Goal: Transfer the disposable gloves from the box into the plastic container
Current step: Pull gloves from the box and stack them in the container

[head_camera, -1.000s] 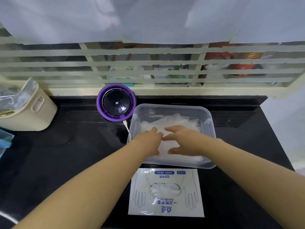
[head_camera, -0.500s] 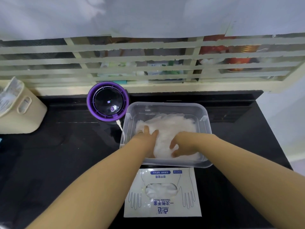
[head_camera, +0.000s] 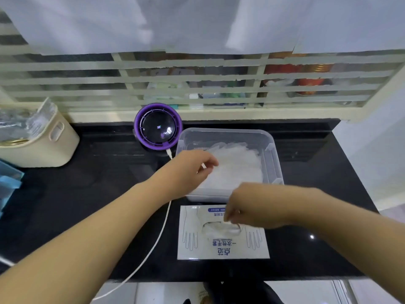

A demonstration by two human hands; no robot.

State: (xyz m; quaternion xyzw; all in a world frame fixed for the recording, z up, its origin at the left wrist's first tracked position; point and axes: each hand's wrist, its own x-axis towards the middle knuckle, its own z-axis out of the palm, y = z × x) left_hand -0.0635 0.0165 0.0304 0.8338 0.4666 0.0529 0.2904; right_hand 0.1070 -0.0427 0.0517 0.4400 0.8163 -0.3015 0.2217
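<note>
On a black counter (head_camera: pixel 87 194), a person's right hand (head_camera: pixel 247 207) curls its fingers into the box (head_camera: pixel 221 246) slot, seemingly pinching the gloves (head_camera: pixel 219 228) left there. The left hand (head_camera: pixel 190 170) hovers loosely curled, empty, over the heaped plastic container (head_camera: pixel 271 150). A slow, straight pull should spare the thin film and keep the box from lifting.

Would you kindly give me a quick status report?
Left hand open over the container. Right hand at the box slot, grip unclear. Gloves piled in container, more in box. Nothing blocking.
</note>
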